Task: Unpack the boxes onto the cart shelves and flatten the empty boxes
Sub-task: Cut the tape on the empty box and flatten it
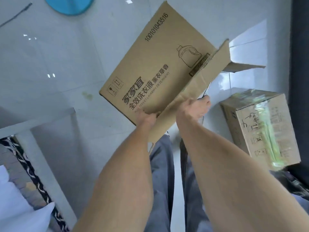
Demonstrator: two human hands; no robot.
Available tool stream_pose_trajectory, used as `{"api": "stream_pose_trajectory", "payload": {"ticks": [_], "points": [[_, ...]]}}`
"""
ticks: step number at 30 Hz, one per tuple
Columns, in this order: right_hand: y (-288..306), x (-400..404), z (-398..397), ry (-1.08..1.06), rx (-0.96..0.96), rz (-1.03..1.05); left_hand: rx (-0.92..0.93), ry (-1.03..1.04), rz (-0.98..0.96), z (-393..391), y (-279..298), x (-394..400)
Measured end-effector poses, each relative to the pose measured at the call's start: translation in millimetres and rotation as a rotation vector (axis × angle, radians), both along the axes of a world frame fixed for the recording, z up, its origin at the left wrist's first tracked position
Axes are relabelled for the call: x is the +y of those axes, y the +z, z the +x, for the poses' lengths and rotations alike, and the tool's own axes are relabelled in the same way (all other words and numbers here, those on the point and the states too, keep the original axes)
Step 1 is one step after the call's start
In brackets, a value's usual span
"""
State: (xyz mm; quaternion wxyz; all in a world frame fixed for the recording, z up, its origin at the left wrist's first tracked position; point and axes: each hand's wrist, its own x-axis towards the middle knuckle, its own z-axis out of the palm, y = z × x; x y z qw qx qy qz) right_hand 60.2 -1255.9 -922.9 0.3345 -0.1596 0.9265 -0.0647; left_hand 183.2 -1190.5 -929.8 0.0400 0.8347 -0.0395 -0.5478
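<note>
Floor tiles [50, 64] lie glossy below, so a dropped carton would slide; detergent box [150, 64] hangs in the air ahead of me, apparently empty, one flap [244, 66] loose; sealed box [260, 129] stands at my right, untouched; my left hand [146, 117] and right hand [194, 106] each grip a near flap, fingers curled; uneven pulling could tear the cardboard.

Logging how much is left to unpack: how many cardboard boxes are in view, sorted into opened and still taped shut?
Opened boxes: 1, the detergent box, gripped by the left hand and right hand
Taped-shut boxes: 1, the sealed box on the floor
Total: 2
</note>
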Motion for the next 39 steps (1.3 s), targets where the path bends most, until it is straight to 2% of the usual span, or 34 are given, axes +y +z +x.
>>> {"api": "stream_pose_trajectory", "payload": {"ticks": [2, 5, 8, 9, 10, 12, 14, 15, 18, 21, 25, 27, 29, 31, 33, 36, 39], "points": [[14, -9, -7, 0.173, 0.137, -0.193, 0.022, -0.019, -0.025, -30, -1, -1], [23, -32, -2, 0.512, 0.231, -0.409, 0.091, -0.074, 0.035, -60, 1, -9], [28, -43, 35, 1.141, 0.112, -0.494, 0.021, -0.258, 0.032, -64, 8, -7], [25, -43, 50, 1.338, 0.035, -0.455, -0.018, -0.335, 0.046, -59, 12, -6], [20, -42, 64, 1.419, -0.037, -0.371, -0.064, -0.423, 0.067, -52, 15, -1], [4, -43, 77, 1.255, -0.114, -0.107, -0.160, -0.527, 0.135, -31, 17, 9], [-10, -38, 68, 1.011, -0.141, 0.194, -0.332, -0.518, 0.156, -3, 9, 15], [-18, -31, 59, 0.955, -0.150, 0.295, -0.425, -0.492, 0.142, 14, 3, 13], [-25, 1, 34, 1.034, -0.111, 0.419, -0.645, -0.472, 0.027, 69, -16, -15], [-36, 23, 8, 0.931, -0.092, 0.521, -0.679, -0.557, -0.014, 111, -34, -62], [-45, 22, -8, 0.875, -0.135, 0.502, -0.544, -0.709, -0.014, 125, -48, -112], [-45, 17, -2, 0.847, -0.120, 0.477, -0.367, -0.648, -0.029, 115, -52, -121], [-41, 12, 14, 0.783, -0.076, 0.407, -0.335, -0.645, 0.008, 101, -54, -119], [-35, 4, 31, 0.653, -0.024, 0.244, -0.461, -0.779, 0.043, 93, -50, -114], [-26, -12, 44, 0.574, 0.005, 0.047, -0.474, -0.848, 0.002, 93, -38, -111], [-16, -48, 52, 0.551, 0.028, -0.181, -0.342, -0.767, -0.080, 89, -18, -99], [-2, -87, 48, 0.526, 0.046, -0.326, -0.355, -0.677, -0.146, 63, 0, -86]]}}
